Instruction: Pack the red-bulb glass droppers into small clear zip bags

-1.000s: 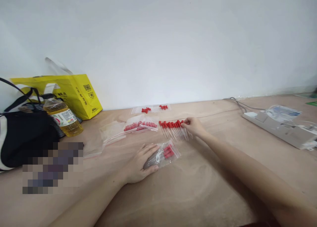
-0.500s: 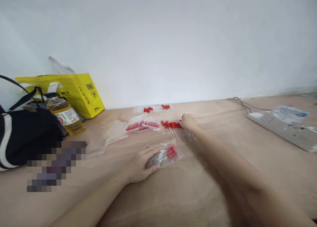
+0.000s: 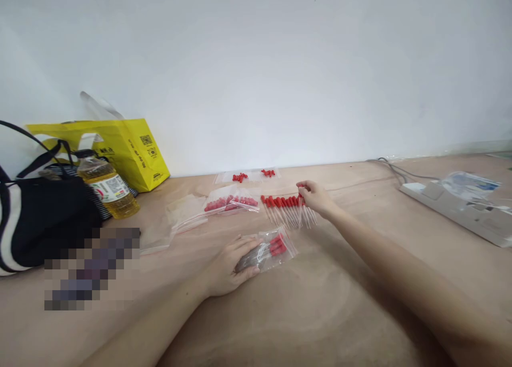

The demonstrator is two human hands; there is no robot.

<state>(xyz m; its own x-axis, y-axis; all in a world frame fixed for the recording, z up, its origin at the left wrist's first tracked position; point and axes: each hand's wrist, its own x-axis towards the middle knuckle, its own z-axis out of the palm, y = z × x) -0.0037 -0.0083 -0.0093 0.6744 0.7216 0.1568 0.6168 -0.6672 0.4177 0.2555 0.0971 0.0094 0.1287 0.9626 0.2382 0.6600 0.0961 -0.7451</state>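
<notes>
My left hand (image 3: 230, 263) is closed around the lower end of a clear zip bag (image 3: 262, 255), which lies flat near the middle of the table. Several red-bulbed droppers (image 3: 277, 245) show inside it. Beyond, a row of loose glass droppers with red rubber bulbs (image 3: 280, 201) lies side by side, tubes pointing toward me. At the row's right end, my right hand (image 3: 314, 196) pinches the red bulb of one dropper (image 3: 301, 191) between thumb and fingertips. The fingers partly cover that dropper.
More zip bags with red bulbs (image 3: 232, 202) lie left of the row, beside plain clear bags (image 3: 186, 215). Farther back are small red bulbs (image 3: 240, 177) near the wall. An oil bottle (image 3: 108, 188), yellow bag (image 3: 136, 153) and black bag (image 3: 48, 223) stand left; a power strip (image 3: 452, 209) lies right.
My right hand has lifted slightly and shifted right, and its pinch on a red bulb is now visible above the row's end. My left hand and the bag have stayed put.
</notes>
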